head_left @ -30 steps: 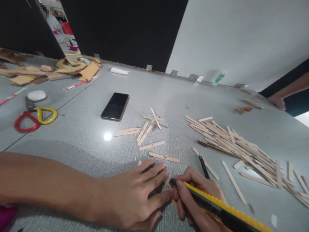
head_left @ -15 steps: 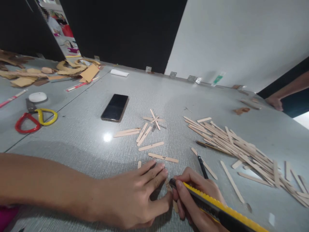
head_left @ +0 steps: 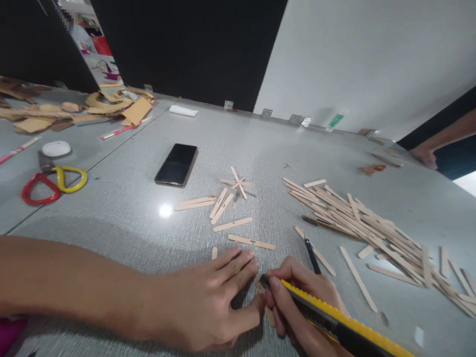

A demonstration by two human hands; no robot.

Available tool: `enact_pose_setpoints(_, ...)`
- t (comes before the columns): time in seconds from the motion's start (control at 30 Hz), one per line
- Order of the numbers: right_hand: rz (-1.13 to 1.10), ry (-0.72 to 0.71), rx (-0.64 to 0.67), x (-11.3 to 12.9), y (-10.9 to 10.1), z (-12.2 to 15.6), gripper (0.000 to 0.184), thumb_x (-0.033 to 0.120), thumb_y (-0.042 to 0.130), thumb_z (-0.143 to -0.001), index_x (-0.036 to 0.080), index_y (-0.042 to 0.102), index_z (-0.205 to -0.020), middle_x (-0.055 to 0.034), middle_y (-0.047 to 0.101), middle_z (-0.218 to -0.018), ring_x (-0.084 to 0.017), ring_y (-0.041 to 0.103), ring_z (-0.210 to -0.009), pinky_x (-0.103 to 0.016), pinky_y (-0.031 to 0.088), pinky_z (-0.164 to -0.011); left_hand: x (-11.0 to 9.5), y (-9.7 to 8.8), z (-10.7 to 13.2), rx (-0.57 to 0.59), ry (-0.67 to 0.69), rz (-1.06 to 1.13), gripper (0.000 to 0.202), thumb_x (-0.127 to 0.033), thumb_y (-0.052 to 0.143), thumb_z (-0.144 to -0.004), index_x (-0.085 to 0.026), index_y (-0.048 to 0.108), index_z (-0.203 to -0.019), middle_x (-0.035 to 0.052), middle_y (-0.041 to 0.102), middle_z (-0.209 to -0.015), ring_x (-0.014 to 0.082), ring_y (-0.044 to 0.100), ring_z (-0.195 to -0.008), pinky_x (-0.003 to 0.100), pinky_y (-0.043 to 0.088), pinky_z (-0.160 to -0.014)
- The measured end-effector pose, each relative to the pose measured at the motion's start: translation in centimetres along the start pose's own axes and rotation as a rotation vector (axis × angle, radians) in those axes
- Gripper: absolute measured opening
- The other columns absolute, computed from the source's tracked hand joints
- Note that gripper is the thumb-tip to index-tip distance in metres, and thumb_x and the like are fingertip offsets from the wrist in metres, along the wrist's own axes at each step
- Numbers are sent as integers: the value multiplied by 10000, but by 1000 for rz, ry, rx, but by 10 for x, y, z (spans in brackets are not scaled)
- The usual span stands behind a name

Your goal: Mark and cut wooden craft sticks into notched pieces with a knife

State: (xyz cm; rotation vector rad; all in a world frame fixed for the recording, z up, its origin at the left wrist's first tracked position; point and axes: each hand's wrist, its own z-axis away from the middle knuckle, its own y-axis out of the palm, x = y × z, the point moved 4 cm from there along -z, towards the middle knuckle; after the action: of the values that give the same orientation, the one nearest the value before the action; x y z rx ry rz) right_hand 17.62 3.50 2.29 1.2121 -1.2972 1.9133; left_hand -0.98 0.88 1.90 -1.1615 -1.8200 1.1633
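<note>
In my right hand point(head_left: 297, 302) is a yellow and black utility knife point(head_left: 327, 317), its tip down on a wooden craft stick point(head_left: 269, 316). My left hand point(head_left: 219, 292) pins that stick to the table, fingers and thumb around it; much of the stick is hidden under the hands. Around the blade tip the stick's surface looks cut. Just beyond my left fingertips lies a notched craft stick point(head_left: 252, 242), with another notched stick point(head_left: 232, 224) behind it. Farther back, several sticks are joined in a star shape point(head_left: 238, 183).
A large pile of craft sticks point(head_left: 357, 225) spreads over the right side, with a black pen point(head_left: 312, 255) nearer me. A phone point(head_left: 176, 164) lies left of centre. Scissors point(head_left: 55, 183) and a white mouse point(head_left: 56, 148) are far left. Another person's hand point(head_left: 424, 156) rests at the right edge.
Almost nothing differs. The knife tip and both hands stay at the same spot on the stick; the view has shifted very slightly.
</note>
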Motion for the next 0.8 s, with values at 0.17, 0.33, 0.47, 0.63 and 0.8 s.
enact_pose_setpoints(0.17, 43, -14, 20, 3, -1, 0, 397, 500, 509, -1078, 248, 539, -773, 45, 583, -515, -111, 516, -458, -223, 410, -483, 1, 0, -1, -29, 1, 15, 427, -300, 575, -1009, -14, 566, -1326, 368, 616, -1386, 435, 587, -1373, 536, 443, -1195)
enact_pose_setpoints(0.33, 53, -55, 14, 5, -2, -2, 372, 463, 513, -1079, 245, 554, -781, 52, 577, -533, -106, 547, -452, -212, 426, -475, -1, 0, 0, -19, -8, 10, 384, -248, 569, -999, -25, 577, -1311, 362, 610, -1399, 424, 580, -1384, 540, 423, -1210)
enact_pose_setpoints(0.47, 87, -77, 27, 9, -2, -4, 360, 441, 513, -1078, 252, 529, -772, 66, 553, -505, -100, 535, -419, -207, 417, -455, -2, 0, 0, -3, -15, -19, 370, -233, 554, -997, -30, 566, -1307, 356, 621, -1388, 432, 588, -1371, 536, 433, -1205)
enact_pose_setpoints(0.63, 123, -89, 41, 10, -2, -6, 365, 432, 530, -1072, 255, 494, -756, 65, 555, -521, -95, 529, -436, -207, 405, -458, -2, -2, -2, -2, -17, -13, 403, -301, 570, -1006, -32, 585, -1306, 337, 657, -1353, 412, 612, -1352, 535, 463, -1181)
enact_pose_setpoints(0.8, 39, -1, 60, 1, 1, -2, 326, 473, 516, -1074, 252, 526, -835, 70, 540, -531, -94, 486, -432, -192, 376, -408, -1, -3, -4, -14, -13, -29, 414, -311, 578, -1008, -24, 599, -1306, 328, 659, -1358, 405, 620, -1344, 533, 460, -1188)
